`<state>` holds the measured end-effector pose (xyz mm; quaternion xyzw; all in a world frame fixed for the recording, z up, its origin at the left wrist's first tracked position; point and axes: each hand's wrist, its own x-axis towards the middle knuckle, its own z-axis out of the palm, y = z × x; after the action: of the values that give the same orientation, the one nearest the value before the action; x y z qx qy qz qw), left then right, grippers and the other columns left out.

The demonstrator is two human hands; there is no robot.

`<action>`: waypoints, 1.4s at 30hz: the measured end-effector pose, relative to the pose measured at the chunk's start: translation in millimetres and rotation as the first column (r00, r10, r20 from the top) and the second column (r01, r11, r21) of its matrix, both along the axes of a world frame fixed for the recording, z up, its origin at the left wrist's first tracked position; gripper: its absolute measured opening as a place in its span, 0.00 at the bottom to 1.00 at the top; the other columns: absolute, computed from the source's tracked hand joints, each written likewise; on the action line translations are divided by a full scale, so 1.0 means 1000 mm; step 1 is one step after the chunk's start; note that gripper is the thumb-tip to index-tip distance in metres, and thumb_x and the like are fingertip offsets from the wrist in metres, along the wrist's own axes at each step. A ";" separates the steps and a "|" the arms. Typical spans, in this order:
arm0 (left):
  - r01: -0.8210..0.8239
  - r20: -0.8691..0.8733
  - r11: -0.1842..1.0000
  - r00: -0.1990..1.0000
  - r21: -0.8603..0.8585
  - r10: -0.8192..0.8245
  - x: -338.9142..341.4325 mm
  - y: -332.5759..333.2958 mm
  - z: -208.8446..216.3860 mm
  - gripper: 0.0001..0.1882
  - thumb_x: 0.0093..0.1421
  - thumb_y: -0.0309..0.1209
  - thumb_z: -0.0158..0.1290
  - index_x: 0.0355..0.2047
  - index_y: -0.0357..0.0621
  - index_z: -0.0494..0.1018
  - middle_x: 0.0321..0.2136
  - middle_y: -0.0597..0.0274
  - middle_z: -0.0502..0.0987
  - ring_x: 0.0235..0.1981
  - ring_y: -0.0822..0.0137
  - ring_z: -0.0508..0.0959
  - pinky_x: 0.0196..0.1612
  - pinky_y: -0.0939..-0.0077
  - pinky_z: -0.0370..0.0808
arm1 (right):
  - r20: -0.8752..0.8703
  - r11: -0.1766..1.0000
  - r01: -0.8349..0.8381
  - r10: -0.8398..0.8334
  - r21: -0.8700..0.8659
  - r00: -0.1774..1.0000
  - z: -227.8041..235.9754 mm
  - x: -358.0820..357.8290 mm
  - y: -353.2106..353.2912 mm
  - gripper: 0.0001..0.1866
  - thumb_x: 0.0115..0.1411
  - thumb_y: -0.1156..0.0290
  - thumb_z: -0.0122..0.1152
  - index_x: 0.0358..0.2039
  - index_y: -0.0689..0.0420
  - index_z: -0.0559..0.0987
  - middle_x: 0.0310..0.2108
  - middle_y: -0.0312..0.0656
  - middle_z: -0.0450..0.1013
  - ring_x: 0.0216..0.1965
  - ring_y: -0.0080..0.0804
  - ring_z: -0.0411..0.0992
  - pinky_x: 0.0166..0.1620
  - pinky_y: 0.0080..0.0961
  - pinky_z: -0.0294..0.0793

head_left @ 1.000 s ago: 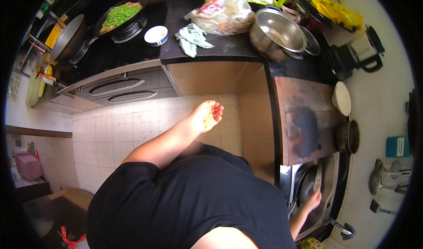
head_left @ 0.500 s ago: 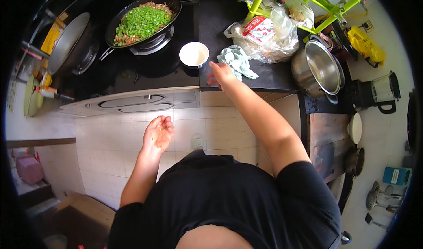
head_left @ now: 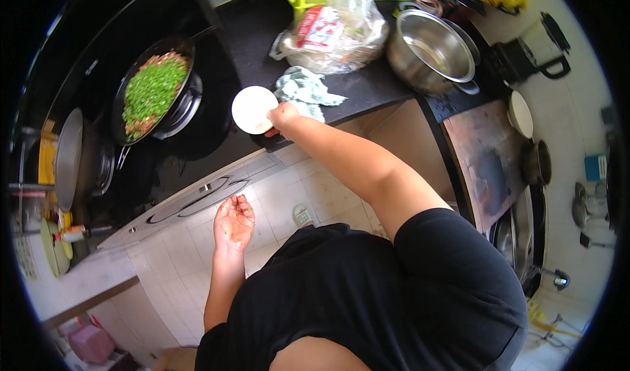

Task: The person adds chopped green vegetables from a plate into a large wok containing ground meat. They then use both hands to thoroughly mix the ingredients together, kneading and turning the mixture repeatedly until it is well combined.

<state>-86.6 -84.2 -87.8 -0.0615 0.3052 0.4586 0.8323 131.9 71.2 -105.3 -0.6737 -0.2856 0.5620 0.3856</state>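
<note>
My right hand (head_left: 282,119) grips the near right rim of a small white bowl (head_left: 251,107) at the edge of the black counter. Some of its fingers are hidden by the bowl and the hand itself. Palm up over the floor, my left hand (head_left: 235,223) is open, its fingers slightly curled and bits of food stuck to the palm. A pale green cloth (head_left: 303,87) lies crumpled just right of the bowl. On the stove to the left, a black frying pan (head_left: 184,47) holds chopped greens (head_left: 155,93) over what looks like minced meat.
Behind the cloth sits a clear plastic bag (head_left: 351,40), with a steel pot (head_left: 410,66) to its right. A blender (head_left: 535,49) and a wooden board (head_left: 484,167) are farther right. A grey wok (head_left: 69,158) rests at the far left. Cabinet fronts (head_left: 197,197) run below the counter.
My right hand has reached left and taken hold of the bowl's rim. My left hand stays raised and open. The whole view has turned and shifted.
</note>
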 end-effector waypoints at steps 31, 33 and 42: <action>0.838 -0.209 0.543 0.542 0.056 -0.814 0.460 -0.194 0.066 0.07 0.56 0.22 0.46 0.35 0.43 0.68 0.31 0.62 0.72 0.30 0.69 0.73 0.33 0.78 0.72 | 0.795 0.404 0.873 -0.417 -0.272 0.440 0.020 0.625 -0.777 0.12 0.47 0.73 0.45 0.25 0.65 0.77 0.18 0.47 0.72 0.16 0.36 0.71 0.18 0.30 0.69; 0.789 -0.223 0.614 0.599 0.004 -0.769 0.455 -0.199 0.076 0.06 0.56 0.23 0.46 0.35 0.43 0.69 0.29 0.62 0.72 0.29 0.70 0.72 0.32 0.79 0.72 | 0.772 0.436 0.822 -0.351 -0.366 0.530 0.001 0.654 -0.784 0.11 0.49 0.69 0.49 0.29 0.61 0.78 0.23 0.46 0.74 0.17 0.35 0.71 0.17 0.27 0.70; 0.490 -0.260 0.866 0.828 -0.096 -0.497 0.368 -0.186 0.055 0.06 0.57 0.27 0.43 0.33 0.40 0.68 0.27 0.61 0.71 0.28 0.69 0.71 0.30 0.79 0.69 | 0.421 0.752 0.090 0.261 -0.652 0.868 -0.031 0.667 -0.720 0.23 0.50 0.55 0.51 0.43 0.57 0.70 0.35 0.44 0.71 0.33 0.34 0.70 0.34 0.32 0.69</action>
<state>281.6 -270.4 -32.4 0.0737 0.4295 0.2281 0.8707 799.1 -648.5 -136.2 -0.8699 -0.1907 0.4546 0.0142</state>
